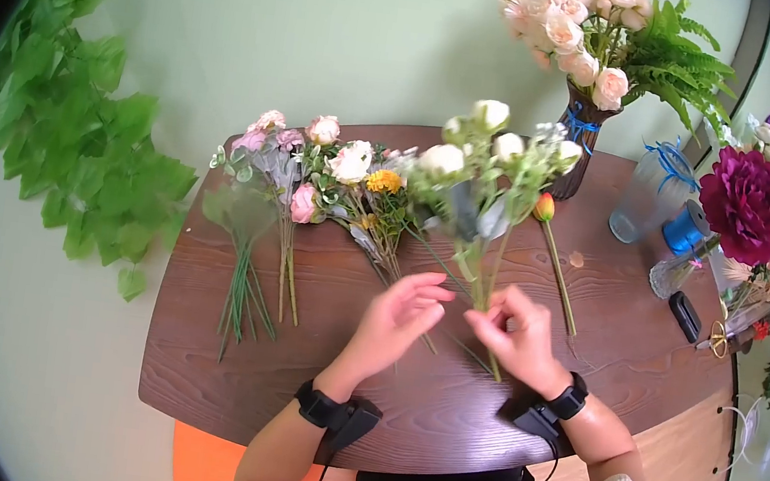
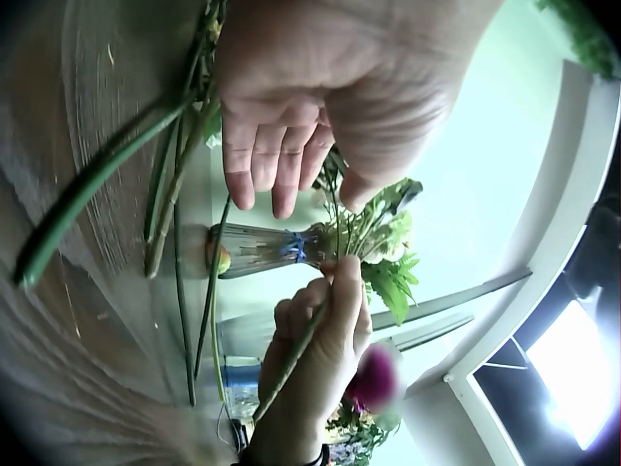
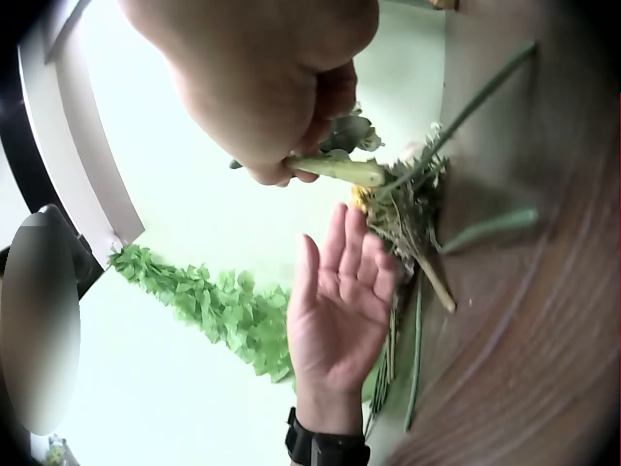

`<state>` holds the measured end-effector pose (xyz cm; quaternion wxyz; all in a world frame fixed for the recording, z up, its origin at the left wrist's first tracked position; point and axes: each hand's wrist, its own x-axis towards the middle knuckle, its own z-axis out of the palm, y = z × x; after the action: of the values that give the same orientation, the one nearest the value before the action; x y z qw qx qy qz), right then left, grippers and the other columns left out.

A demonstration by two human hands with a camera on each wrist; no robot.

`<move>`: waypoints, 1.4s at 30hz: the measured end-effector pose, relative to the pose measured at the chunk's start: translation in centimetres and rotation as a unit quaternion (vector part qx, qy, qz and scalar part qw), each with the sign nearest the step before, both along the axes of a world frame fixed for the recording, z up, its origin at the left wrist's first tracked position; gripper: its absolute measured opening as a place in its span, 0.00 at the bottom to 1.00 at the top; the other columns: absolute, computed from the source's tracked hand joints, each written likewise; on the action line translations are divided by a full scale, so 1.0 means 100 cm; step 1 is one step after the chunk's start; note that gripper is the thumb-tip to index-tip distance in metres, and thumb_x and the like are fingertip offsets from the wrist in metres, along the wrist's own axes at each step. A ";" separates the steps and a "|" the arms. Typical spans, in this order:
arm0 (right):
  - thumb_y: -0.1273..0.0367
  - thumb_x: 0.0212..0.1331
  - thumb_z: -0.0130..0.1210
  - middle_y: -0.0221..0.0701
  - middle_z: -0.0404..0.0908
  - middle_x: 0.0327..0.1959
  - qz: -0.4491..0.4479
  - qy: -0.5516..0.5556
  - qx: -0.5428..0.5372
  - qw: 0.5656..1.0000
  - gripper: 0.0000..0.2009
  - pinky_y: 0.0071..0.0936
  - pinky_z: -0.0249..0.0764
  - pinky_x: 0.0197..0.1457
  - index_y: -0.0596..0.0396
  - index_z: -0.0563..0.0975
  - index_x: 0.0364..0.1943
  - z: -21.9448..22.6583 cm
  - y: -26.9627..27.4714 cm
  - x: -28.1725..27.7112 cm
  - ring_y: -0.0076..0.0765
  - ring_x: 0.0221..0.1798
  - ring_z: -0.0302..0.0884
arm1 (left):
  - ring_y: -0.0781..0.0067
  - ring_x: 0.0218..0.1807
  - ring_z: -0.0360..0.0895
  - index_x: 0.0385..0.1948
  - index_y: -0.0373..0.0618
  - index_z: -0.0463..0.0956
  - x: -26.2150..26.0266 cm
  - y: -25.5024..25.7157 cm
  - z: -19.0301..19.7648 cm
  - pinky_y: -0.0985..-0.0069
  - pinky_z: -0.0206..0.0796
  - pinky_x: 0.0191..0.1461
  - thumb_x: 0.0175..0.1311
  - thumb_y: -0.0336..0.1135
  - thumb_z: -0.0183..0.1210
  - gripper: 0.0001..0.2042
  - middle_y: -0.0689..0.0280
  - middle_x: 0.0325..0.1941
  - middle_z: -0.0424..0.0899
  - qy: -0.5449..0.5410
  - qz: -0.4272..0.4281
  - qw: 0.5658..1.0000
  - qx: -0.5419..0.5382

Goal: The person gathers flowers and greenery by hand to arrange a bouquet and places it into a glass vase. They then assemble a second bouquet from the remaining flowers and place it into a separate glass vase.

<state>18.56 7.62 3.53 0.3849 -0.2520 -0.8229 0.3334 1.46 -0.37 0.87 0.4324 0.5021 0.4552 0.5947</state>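
My right hand pinches the lower stems of a small bunch of white flowers between thumb and fingers, holding the blooms up over the table. One cut stem end sticks out below the grip in the right wrist view. My left hand is beside the stems, palm turned toward them, its fingers extended and nothing in it. In the left wrist view, that palm shows above the right hand. Behind the bunch lie mixed pink, white and yellow flowers, partly overlapped by it.
Green stems lie at the table's left. An orange tulip lies right of the bunch. Farther back stand a brown vase of pale roses, a glass jar, blue ribbon spool and gold-handled scissors.
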 end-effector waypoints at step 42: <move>0.73 0.49 0.57 0.27 0.72 0.19 0.156 -0.011 -0.049 0.986 0.05 0.18 0.62 0.20 0.57 0.75 0.30 -0.014 -0.009 -0.013 0.20 0.17 0.66 | 0.79 0.31 0.67 0.38 0.48 0.60 -0.024 -0.024 0.003 0.79 0.59 0.30 0.66 0.46 0.37 0.12 0.65 0.34 0.68 -0.265 0.062 0.959 0.073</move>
<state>17.25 6.69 2.15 0.3061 -0.1426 -0.8393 0.4261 -0.98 -2.79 1.14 0.4619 0.3276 0.3097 0.7639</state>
